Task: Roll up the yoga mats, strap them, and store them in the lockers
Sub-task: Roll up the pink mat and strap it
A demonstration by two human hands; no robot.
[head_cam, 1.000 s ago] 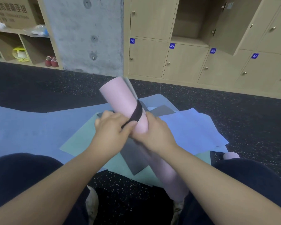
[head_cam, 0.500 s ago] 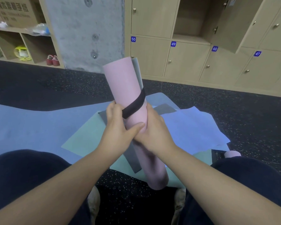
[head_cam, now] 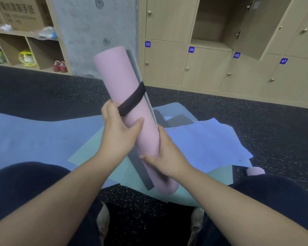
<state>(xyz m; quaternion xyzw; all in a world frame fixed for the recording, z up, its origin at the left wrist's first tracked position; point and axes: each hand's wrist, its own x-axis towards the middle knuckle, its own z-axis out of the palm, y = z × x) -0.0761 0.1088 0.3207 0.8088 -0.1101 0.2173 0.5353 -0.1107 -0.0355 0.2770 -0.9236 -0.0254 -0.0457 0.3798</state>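
A rolled pink yoga mat (head_cam: 126,89) stands nearly upright in front of me, its lower end near the floor between my knees. A black strap (head_cam: 132,101) wraps its upper half. My left hand (head_cam: 119,132) grips the roll just below the strap, thumb across the front. My right hand (head_cam: 167,157) holds the roll lower down from the right side. A grey inner edge (head_cam: 140,82) shows along the roll's right side. Behind stands an open locker (head_cam: 213,22) with its door (head_cam: 258,31) swung out.
Flat mats lie on the dark floor: a blue one (head_cam: 34,139), a green one (head_cam: 89,153), a lilac one (head_cam: 208,144) and a dark grey one (head_cam: 180,119). Another pink roll (head_cam: 255,170) lies by my right knee. Closed lockers, a concrete pillar (head_cam: 96,32) and shoe shelves (head_cam: 25,54) stand behind.
The pink roll has been lifted from a slant to nearly upright and raised. My right hand slid down the roll while my left stayed under the strap.
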